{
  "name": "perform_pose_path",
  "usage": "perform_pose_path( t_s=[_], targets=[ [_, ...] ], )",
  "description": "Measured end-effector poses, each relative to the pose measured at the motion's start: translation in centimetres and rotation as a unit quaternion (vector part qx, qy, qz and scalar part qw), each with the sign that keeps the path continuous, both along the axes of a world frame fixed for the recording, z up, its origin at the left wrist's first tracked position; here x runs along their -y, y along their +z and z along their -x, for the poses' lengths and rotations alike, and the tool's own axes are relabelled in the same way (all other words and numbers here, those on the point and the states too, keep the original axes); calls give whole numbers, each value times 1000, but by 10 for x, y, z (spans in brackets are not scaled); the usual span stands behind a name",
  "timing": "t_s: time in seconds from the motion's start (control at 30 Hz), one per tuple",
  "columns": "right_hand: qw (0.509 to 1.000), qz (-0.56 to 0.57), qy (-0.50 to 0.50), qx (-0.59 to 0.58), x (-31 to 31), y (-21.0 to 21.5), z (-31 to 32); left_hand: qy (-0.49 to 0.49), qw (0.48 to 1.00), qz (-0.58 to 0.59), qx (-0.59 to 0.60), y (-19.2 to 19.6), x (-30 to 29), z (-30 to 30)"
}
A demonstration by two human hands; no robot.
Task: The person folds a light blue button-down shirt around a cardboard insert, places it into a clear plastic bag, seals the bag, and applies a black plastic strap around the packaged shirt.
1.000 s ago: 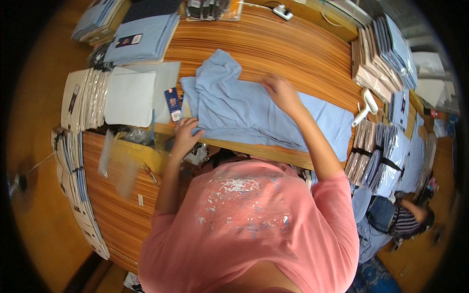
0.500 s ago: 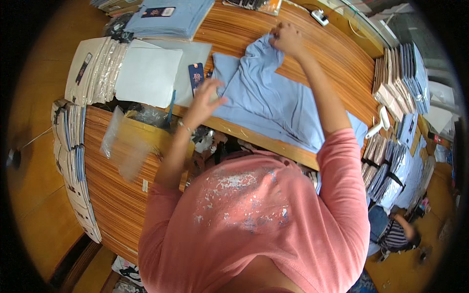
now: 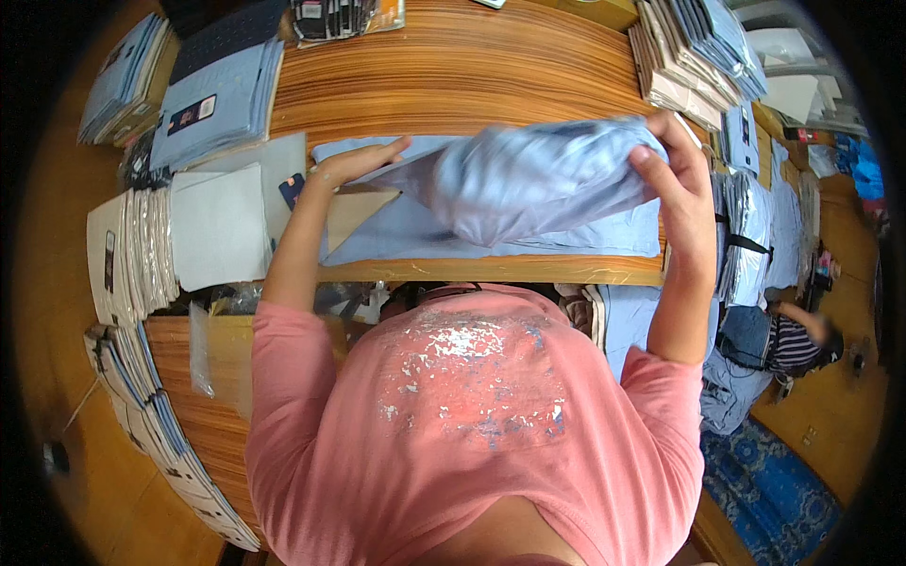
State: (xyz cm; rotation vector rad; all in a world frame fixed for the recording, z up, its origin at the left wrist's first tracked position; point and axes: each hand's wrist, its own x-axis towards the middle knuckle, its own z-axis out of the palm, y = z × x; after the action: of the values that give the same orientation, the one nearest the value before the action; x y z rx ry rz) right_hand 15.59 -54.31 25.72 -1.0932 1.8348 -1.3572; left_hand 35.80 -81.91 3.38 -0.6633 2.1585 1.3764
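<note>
A light blue garment (image 3: pixel 552 179) lies along the front of the table, its upper layer lifted, bunched and blurred by motion. My right hand (image 3: pixel 684 184) is closed on the raised cloth at its right end, thumb on top. At the left end, my left hand (image 3: pixel 363 163) is stretched out flat against the cloth, fingers pointing right. Below that hand, a beige triangular patch (image 3: pixel 357 219) shows between the blue layers; I cannot tell whether it is card or cloth. A dark blue hang tag (image 3: pixel 292 189) lies left of the left wrist.
White sheets (image 3: pixel 219 226) and a stack of bagged beige garments (image 3: pixel 121 259) stand at the left. Folded blue garments (image 3: pixel 212 108) are piled at the far left, more packed stacks (image 3: pixel 675 71) at the far right. Another person (image 3: pixel 797 341) is off to the right.
The view has turned. My right hand has come from the far side to the garment's right end, lifting the cloth. My left hand has moved onto the garment's left end, where the beige patch now shows.
</note>
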Motion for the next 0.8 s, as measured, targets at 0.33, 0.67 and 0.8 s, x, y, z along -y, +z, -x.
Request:
perform_pose_path(
  t_s=[0.33, 0.67, 0.8],
  targets=[
    [952, -131, -261, 93, -109, -226, 87, 58, 920, 374, -99, -8, 25, -37],
    [962, -139, -232, -36, -99, -258, 103, 164, 858, 440, -211, -24, -2, -32],
    [965, -103, -225, 87, -104, -235, 88, 162, 853, 431, -248, -20, 7, -40]
  ],
)
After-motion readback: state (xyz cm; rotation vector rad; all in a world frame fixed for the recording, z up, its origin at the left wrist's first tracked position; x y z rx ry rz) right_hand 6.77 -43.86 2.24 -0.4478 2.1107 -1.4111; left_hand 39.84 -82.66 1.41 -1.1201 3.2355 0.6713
